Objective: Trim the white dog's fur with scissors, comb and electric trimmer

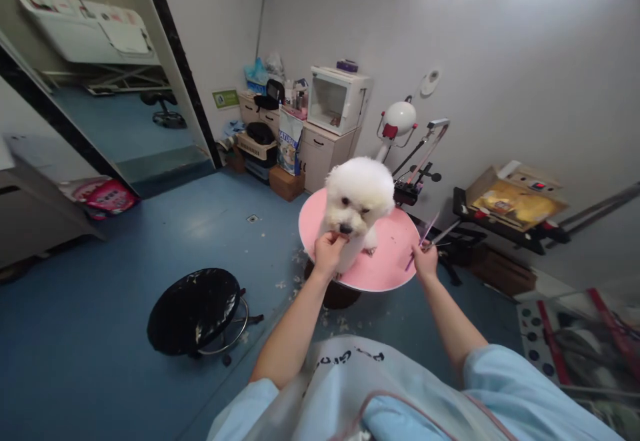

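Note:
A fluffy white dog [358,184] with a rounded, trimmed head sits on a round pink grooming table [390,268], facing me. My left hand [329,253] is closed at the dog's chin, just under its nose, with fingers pinched on the fur there. Off the table's right edge, my right hand [425,260] is closed around a pair of scissors [447,232] and a thin purple comb [428,226]. Both tools point up and away from the dog. The dog's front paw [371,250] shows on the tabletop.
A black stool [195,311] stands on the blue floor at left, with white fur clippings scattered near the table. Behind are a cabinet [320,154], a white box with a glass front [327,100] and a grooming arm [430,144]. A black side stand [500,224] is at right.

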`<state>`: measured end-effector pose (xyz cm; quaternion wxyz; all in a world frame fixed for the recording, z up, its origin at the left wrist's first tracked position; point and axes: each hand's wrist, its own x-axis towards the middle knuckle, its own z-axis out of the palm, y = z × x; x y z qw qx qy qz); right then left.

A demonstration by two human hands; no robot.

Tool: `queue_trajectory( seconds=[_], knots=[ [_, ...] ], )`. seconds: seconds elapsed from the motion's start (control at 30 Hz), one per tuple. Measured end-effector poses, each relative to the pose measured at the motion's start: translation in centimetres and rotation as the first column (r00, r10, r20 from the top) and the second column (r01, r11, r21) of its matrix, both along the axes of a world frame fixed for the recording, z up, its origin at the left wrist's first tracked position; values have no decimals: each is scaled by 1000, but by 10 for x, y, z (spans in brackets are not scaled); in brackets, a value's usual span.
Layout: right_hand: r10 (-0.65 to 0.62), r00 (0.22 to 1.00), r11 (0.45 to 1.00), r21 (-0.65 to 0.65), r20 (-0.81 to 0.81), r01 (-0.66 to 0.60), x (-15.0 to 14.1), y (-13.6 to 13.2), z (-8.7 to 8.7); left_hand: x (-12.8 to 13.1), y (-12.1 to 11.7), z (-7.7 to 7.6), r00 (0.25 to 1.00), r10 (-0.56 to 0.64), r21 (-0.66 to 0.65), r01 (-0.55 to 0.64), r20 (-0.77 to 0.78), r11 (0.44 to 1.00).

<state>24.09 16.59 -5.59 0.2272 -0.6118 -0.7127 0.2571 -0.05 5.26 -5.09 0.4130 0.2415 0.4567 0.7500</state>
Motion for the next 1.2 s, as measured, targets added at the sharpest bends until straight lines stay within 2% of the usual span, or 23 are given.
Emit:
queue_trajectory(
  seconds=[0.03, 0.07, 0.1, 0.13, 0.17, 0.23, 0.27, 0.33, 0.4, 0.47, 0.5, 0.53, 0.57, 0.63, 0.7, 0.77, 0.83, 0.9, 0.97, 1.07, 1.13, 1.2],
  knots=[
    [-57, 998, 982, 180, -14, 59, 2, -2, 18, 1, 0, 2, 1000, 0, 11, 0, -6, 1000],
    [-91, 996, 922, 377, -15, 90, 2, -5, 37, 2, -1, 5, 1000, 1, 17, -1, -15, 1000],
    [-61, 998, 843, 537, 24, 39, 1, -9, 57, 3, -2, 7, 1000, 3, 19, -2, -23, 1000],
    [7, 994, 772, 632, 105, -72, -2, -13, 77, 4, -4, 9, 1000, 7, 19, -7, -28, 1000],
    [81, 975, 725, 658, 208, -201, -7, -17, 97, 5, -5, 11, 999, 12, 16, -12, -30, 1000],
    [193, 910, 680, 619, 368, -394, -21, -22, 134, 6, -8, 13, 999, 25, 11, -25, -28, 1000],
    [214, 892, 669, 606, 397, -430, -30, -22, 150, 7, -10, 14, 999, 31, 10, -31, -23, 999],
    [213, 907, 671, 620, 364, -406, -48, -18, 176, 8, -13, 15, 999, 36, 12, -36, -14, 999],
    [243, 920, 726, 571, 307, -382, -63, -12, 195, 7, -16, 15, 999, 39, 14, -39, -7, 999],
    [386, 875, 802, 362, 291, -475, -73, -6, 209, 7, -17, 16, 999, 45, 23, -45, -3, 999],
    [469, 844, 814, 243, 261, -528, -78, -4, 215, 6, -18, 17, 999, 52, 31, -52, -2, 998],
    [528, 824, 812, 162, 204, -560, -81, -2, 220, 6, -19, 18, 998, 60, 39, -60, 0, 997],
    [552, 824, 814, 133, 128, -566, -84, -1, 225, 6, -19, 20, 998, 69, 47, -69, 1, 997],
    [507, 861, 849, 184, -20, -496, -88, 1, 234, 5, -21, 22, 996, 85, 55, -84, -4, 995],
    [447, 893, 886, 169, -60, -432, -90, 4, 239, 6, -22, 22, 996, 93, 63, -92, -13, 994],
    [442, 896, 897, 35, -39, -441, -92, 9, 240, 7, -24, 20, 995, 99, 71, -98, -14, 993],
    [447, 890, 891, -38, -92, -451, -92, 14, 237, 8, -25, 17, 994, 107, 71, -106, -9, 992],
    [418, 892, 904, -16, -174, -427, -90, 22, 232, 10, -26, 13, 993, 118, 61, -117, -13, 991],
    [397, 898, 908, -62, -190, -414, -88, 30, 225, 12, -28, 9, 991, 127, 52, -126, -32, 991],
    [418, 863, 859, -185, -284, -477, -84, 44, 217, 15, -30, 6, 989, 141, 41, -139, -55, 989],
    [389, 830, 862, -161, -399, -481, -81, 52, 210, 18, -32, 3, 986, 157, 34, -156, -57, 987],
    [366, 831, 865, -176, -418, -469, -78, 59, 202, 21, -34, 0, 983, 172, 22, -171, -61, 985]
  ],
)
